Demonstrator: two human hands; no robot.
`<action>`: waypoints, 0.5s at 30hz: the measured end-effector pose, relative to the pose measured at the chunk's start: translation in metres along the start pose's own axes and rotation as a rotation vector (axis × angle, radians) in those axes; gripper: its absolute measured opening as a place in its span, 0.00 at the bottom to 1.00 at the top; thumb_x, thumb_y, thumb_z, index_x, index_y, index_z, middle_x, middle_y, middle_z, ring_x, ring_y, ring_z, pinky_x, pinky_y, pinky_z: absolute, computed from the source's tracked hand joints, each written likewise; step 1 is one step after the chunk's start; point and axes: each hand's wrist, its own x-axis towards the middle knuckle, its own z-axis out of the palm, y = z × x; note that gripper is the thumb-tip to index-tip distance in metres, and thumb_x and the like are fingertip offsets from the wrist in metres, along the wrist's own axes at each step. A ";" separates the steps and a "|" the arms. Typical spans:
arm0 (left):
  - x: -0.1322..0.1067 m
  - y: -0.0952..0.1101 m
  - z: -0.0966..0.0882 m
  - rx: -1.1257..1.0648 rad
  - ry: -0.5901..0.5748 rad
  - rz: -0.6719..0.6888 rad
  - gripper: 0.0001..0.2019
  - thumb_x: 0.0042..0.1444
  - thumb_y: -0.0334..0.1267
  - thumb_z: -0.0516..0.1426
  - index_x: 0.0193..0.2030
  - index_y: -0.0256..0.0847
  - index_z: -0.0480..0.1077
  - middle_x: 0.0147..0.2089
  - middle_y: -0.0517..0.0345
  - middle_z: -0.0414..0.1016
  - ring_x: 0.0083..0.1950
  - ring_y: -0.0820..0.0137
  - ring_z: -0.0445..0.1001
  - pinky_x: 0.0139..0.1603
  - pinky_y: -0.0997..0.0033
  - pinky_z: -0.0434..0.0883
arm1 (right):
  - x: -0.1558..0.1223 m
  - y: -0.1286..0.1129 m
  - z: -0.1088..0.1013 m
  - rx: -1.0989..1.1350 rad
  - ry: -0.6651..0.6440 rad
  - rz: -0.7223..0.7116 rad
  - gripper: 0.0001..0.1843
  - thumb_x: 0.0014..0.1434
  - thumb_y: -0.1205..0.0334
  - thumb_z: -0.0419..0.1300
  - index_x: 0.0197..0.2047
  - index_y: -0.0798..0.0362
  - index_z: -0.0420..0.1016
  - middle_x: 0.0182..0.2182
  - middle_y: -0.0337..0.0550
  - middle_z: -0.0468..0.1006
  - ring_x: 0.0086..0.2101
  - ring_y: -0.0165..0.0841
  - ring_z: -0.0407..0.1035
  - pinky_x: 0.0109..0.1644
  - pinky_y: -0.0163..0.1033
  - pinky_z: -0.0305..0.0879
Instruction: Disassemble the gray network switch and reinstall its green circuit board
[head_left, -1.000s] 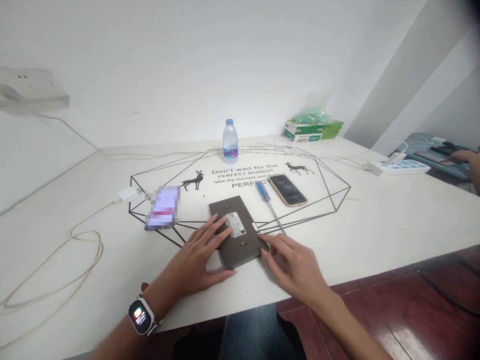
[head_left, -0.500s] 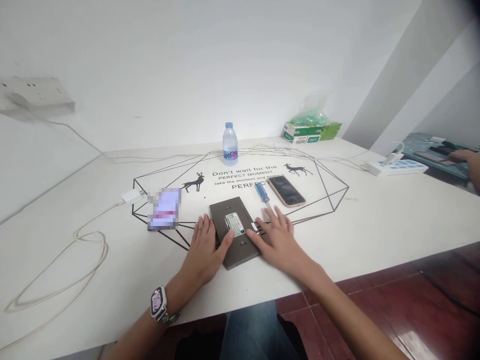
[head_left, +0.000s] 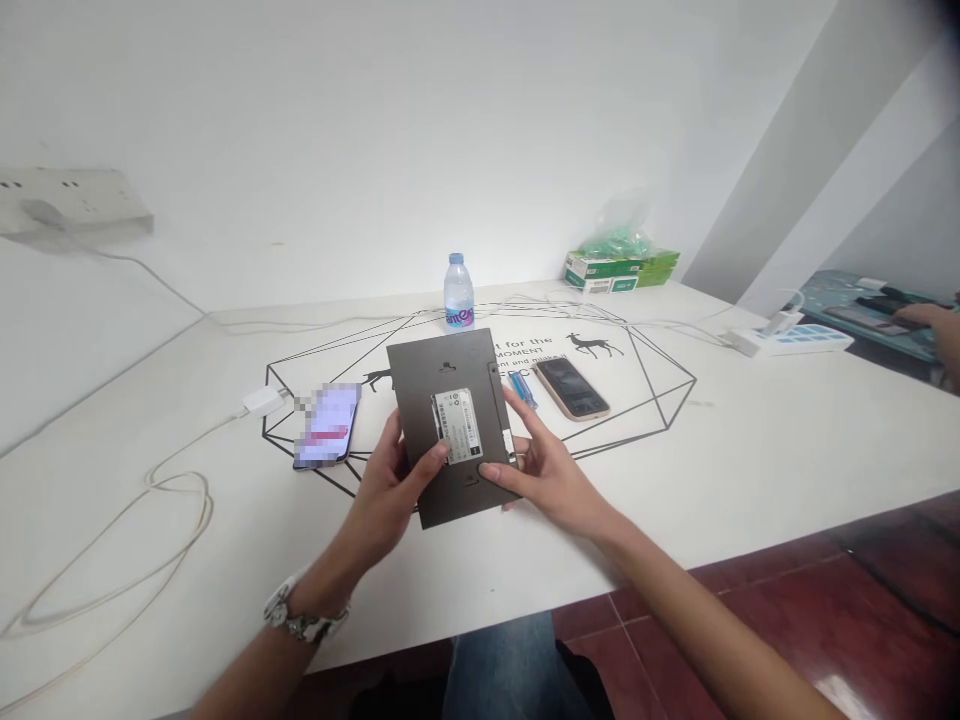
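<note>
A flat, dark grey-brown electronic box (head_left: 450, 375) with a white printed label is held tilted up off the table, its labelled face toward me. My left hand (head_left: 390, 470) grips its left edge, the thumb lying across the face by the label. On the opposite side my right hand (head_left: 544, 460) holds the lower right edge, thumb on the face and fingers partly hidden behind. Just beyond the right hand lies a screwdriver with a blue handle (head_left: 523, 390), partly covered. Beside it rests a phone in a tan case (head_left: 572, 388).
Another phone (head_left: 328, 425), its screen lit and blurred, lies left near a white charger (head_left: 264, 401) with a looped cable. A water bottle (head_left: 458, 292) stands behind the box. Green boxes (head_left: 604, 270) and a power strip (head_left: 791, 337) sit farther right. Another person's hand (head_left: 934, 318) shows at the right edge.
The box has been lifted from lying flat on the table and tilted up toward me. Both hands have closed around its edges and risen with it.
</note>
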 end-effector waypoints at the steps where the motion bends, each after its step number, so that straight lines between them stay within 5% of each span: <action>1: 0.005 0.001 -0.006 -0.024 -0.029 -0.013 0.32 0.66 0.52 0.61 0.72 0.44 0.59 0.67 0.45 0.74 0.64 0.52 0.76 0.63 0.53 0.77 | 0.006 -0.003 -0.004 0.007 -0.068 0.056 0.46 0.59 0.52 0.71 0.75 0.42 0.56 0.43 0.41 0.85 0.33 0.33 0.80 0.33 0.40 0.82; 4: 0.019 0.006 -0.024 -0.051 -0.084 -0.026 0.29 0.62 0.50 0.65 0.65 0.41 0.66 0.62 0.45 0.78 0.60 0.53 0.79 0.59 0.55 0.79 | 0.027 -0.010 -0.016 -0.020 -0.214 0.091 0.33 0.56 0.53 0.72 0.63 0.49 0.73 0.34 0.37 0.82 0.30 0.29 0.76 0.29 0.35 0.80; 9: 0.043 0.009 -0.038 -0.039 -0.089 -0.024 0.34 0.58 0.50 0.68 0.68 0.41 0.65 0.62 0.43 0.78 0.61 0.52 0.78 0.61 0.54 0.77 | 0.071 -0.015 -0.035 -0.132 -0.305 0.128 0.18 0.58 0.45 0.71 0.41 0.51 0.81 0.34 0.40 0.80 0.30 0.28 0.72 0.28 0.34 0.78; 11: 0.050 0.003 -0.039 -0.066 -0.083 -0.031 0.34 0.60 0.51 0.67 0.68 0.40 0.66 0.63 0.42 0.78 0.61 0.51 0.78 0.61 0.53 0.77 | 0.084 -0.015 -0.039 -0.063 -0.241 0.167 0.25 0.63 0.38 0.63 0.30 0.52 0.76 0.22 0.35 0.70 0.21 0.24 0.61 0.19 0.29 0.63; 15: 0.056 -0.017 -0.035 -0.126 -0.062 -0.066 0.32 0.62 0.50 0.65 0.69 0.40 0.64 0.61 0.42 0.78 0.59 0.53 0.79 0.59 0.54 0.78 | 0.087 -0.012 -0.043 0.081 -0.276 0.319 0.24 0.67 0.37 0.57 0.38 0.50 0.74 0.11 0.24 0.54 0.13 0.23 0.43 0.14 0.29 0.40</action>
